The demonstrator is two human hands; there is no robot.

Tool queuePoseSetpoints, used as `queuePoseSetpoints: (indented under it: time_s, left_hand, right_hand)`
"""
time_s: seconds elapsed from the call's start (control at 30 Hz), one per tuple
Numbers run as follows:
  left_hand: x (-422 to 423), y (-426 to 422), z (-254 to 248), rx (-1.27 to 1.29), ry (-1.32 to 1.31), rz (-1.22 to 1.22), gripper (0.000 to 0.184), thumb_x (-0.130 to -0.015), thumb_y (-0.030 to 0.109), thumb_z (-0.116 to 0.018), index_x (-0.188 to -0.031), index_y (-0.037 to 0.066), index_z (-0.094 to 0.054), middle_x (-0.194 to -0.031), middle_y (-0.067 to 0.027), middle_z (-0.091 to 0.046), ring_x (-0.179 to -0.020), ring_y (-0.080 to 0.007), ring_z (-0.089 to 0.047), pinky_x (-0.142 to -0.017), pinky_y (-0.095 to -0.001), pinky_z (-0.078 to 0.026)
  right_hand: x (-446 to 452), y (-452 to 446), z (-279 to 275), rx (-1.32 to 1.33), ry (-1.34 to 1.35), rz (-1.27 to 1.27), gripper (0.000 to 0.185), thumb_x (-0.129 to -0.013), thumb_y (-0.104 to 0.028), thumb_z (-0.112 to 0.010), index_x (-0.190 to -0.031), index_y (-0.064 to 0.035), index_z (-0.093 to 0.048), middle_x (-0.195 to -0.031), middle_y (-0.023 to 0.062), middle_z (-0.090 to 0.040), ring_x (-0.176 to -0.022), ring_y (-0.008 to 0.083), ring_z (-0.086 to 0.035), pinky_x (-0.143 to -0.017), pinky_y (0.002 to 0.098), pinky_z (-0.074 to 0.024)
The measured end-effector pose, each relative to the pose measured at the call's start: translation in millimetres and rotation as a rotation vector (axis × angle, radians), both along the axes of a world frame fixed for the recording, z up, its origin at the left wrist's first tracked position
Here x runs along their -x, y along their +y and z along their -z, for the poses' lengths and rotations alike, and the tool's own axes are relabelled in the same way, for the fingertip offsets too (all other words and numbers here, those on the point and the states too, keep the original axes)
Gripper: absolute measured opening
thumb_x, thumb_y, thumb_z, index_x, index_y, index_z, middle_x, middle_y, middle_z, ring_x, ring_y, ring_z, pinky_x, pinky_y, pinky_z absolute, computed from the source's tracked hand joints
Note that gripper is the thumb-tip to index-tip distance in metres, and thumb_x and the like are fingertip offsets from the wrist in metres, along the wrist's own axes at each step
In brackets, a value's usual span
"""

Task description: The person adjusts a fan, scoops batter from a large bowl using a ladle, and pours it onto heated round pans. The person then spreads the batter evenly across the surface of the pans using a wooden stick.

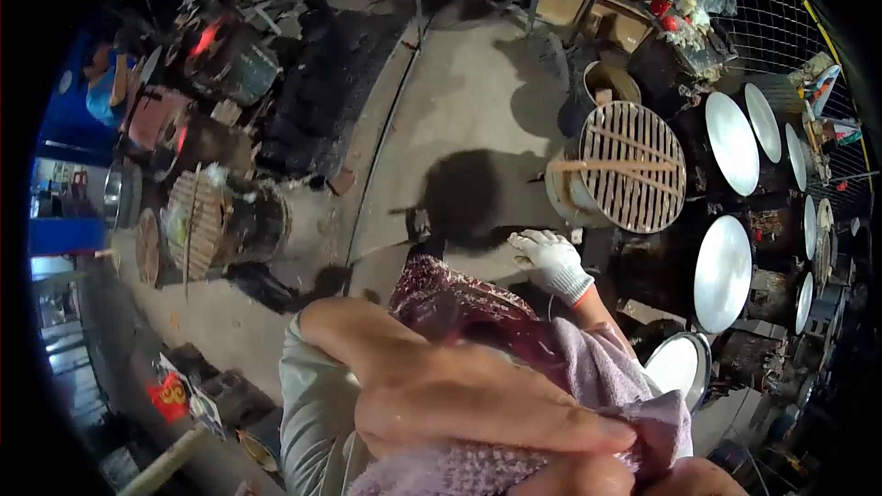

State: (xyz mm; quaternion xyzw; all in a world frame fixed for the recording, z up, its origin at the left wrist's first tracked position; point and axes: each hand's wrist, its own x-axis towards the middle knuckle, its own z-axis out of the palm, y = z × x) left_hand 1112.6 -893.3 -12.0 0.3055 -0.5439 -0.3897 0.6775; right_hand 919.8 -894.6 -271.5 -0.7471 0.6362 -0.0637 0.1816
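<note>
Close to the camera, my bare left hand [487, 395] reaches in from a grey-white sleeve [317, 404], its fingers closed over a pale purple towel [602, 363]. The towel is bunched and hangs to the right under the fingers. Farther out, my right hand [551, 262] wears a white knit glove with an orange-red cuff edge. Its fingers are slightly bent and a little apart, with nothing visible in them. Maroon patterned cloth [446, 298] lies between the two hands. The nearest thing beyond the glove is a round slatted wooden cover [634, 165] on a drum.
Several round white metal discs [722, 274] line the right side. At left stand dark drums, one with a slatted cover [193, 225], and red glows behind. A black heap [322, 92] borders the concrete floor [441, 83]. A person in blue [106, 96] is far left.
</note>
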Motion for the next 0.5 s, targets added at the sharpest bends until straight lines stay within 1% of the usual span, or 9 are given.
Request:
queuePoseSetpoints:
  time_s: [0.07, 0.13, 0.2, 0.3, 0.33, 0.37, 0.4, 0.47, 0.5]
  left_hand:
    - [-5.3, -66.9, 12.5, -0.029, 0.080, 0.233, 0.018, -0.080, 0.011, -0.069, -0.070, 0.006, -0.055, -0.076, 0.0014, -0.061, -0.081, -0.0069, -0.057, -0.068, -0.0223, -0.050]
    - [-12.7, -151.7, 31.1, -0.054, 0.208, 0.584, 0.017, -0.082, 0.014, -0.068, -0.078, 0.003, -0.055, -0.078, -0.0018, -0.061, -0.080, -0.0093, -0.057, -0.069, -0.0242, -0.051]
    - [-20.5, -238.5, 48.2, -0.088, 0.346, 0.933, 0.020, -0.084, 0.016, -0.067, -0.086, 0.000, -0.056, -0.079, -0.0050, -0.062, -0.079, -0.0116, -0.058, -0.071, -0.0261, -0.051]
    - [-30.3, -348.4, 62.3, -0.179, 0.415, 1.294, 0.028, -0.086, 0.020, -0.066, -0.098, -0.004, -0.056, -0.082, -0.0098, -0.063, -0.078, -0.0152, -0.059, -0.072, -0.0290, -0.052]
    - [-36.0, -384.5, 62.5, -0.220, 0.355, 1.327, 0.032, -0.087, 0.021, -0.066, -0.102, -0.005, -0.057, -0.083, -0.0114, -0.063, -0.078, -0.0164, -0.060, -0.073, -0.0299, -0.052]
    - [-41.2, -417.6, 63.0, -0.253, 0.287, 1.345, 0.035, -0.088, 0.023, -0.066, -0.106, -0.006, -0.057, -0.084, -0.0130, -0.064, -0.077, -0.0175, -0.060, -0.073, -0.0309, -0.053]
    - [-33.6, -445.1, 68.7, -0.311, 0.203, 1.304, 0.038, -0.089, 0.024, -0.063, -0.110, -0.006, -0.055, -0.081, -0.0129, -0.062, -0.074, -0.0184, -0.059, -0.069, -0.0306, -0.051]
    - [-13.0, -495.0, 83.0, -0.421, 0.034, 1.223, 0.044, -0.092, 0.028, -0.057, -0.119, -0.007, -0.050, -0.076, -0.0128, -0.059, -0.066, -0.0202, -0.055, -0.059, -0.0300, -0.046]
    - [8.1, -518.4, 99.0, -0.450, 0.014, 1.172, 0.042, -0.092, 0.026, -0.056, -0.118, -0.006, -0.051, -0.075, -0.0112, -0.058, -0.066, -0.0186, -0.054, -0.059, -0.0284, -0.044]
  right_hand:
    - [4.1, -50.2, -2.4, -0.040, 0.008, 0.013, 0.038, -0.082, -0.025, -0.062, -0.119, -0.0165, -0.058, -0.120, 0.0068, -0.059, -0.109, 0.0261, -0.055, -0.091, 0.0390, -0.0441]
    - [9.8, -95.4, -1.2, -0.071, 0.010, 0.087, 0.040, -0.081, -0.025, -0.063, -0.120, -0.0167, -0.057, -0.121, 0.0069, -0.058, -0.110, 0.0256, -0.055, -0.091, 0.0386, -0.0440]
    - [19.8, -126.0, 2.3, 0.015, 0.009, 0.253, 0.044, -0.082, -0.027, -0.063, -0.124, -0.0170, -0.056, -0.122, 0.0076, -0.057, -0.110, 0.0275, -0.054, -0.091, 0.0399, -0.0439]
    - [29.3, -151.5, -1.8, -0.049, -0.051, 0.533, 0.044, -0.081, -0.026, -0.065, -0.123, -0.0156, -0.056, -0.123, 0.0086, -0.057, -0.109, 0.0297, -0.054, -0.091, 0.0397, -0.0445]
    - [33.1, -154.0, 0.0, -0.005, -0.031, 0.551, 0.043, -0.079, -0.024, -0.065, -0.120, -0.0147, -0.057, -0.119, 0.0093, -0.058, -0.107, 0.0306, -0.055, -0.089, 0.0403, -0.0449]
    - [33.9, -164.9, -17.6, -0.062, -0.037, 0.563, 0.041, -0.081, -0.026, -0.063, -0.120, -0.0136, -0.058, -0.119, 0.0105, -0.059, -0.108, 0.0306, -0.055, -0.090, 0.0404, -0.0446]
    - [34.3, -175.7, -33.8, -0.124, -0.050, 0.578, 0.040, -0.083, -0.028, -0.061, -0.120, -0.0125, -0.059, -0.118, 0.0118, -0.060, -0.109, 0.0306, -0.055, -0.091, 0.0404, -0.0443]
    - [45.7, -190.7, -30.1, -0.092, -0.116, 0.648, 0.039, -0.080, -0.025, -0.064, -0.117, -0.0109, -0.061, -0.113, 0.0122, -0.062, -0.103, 0.0309, -0.059, -0.087, 0.0399, -0.0469]
    - [51.8, -200.7, -31.0, -0.079, -0.115, 0.691, 0.039, -0.079, -0.024, -0.065, -0.116, -0.0104, -0.061, -0.112, 0.0120, -0.063, -0.102, 0.0309, -0.060, -0.086, 0.0396, -0.0473]
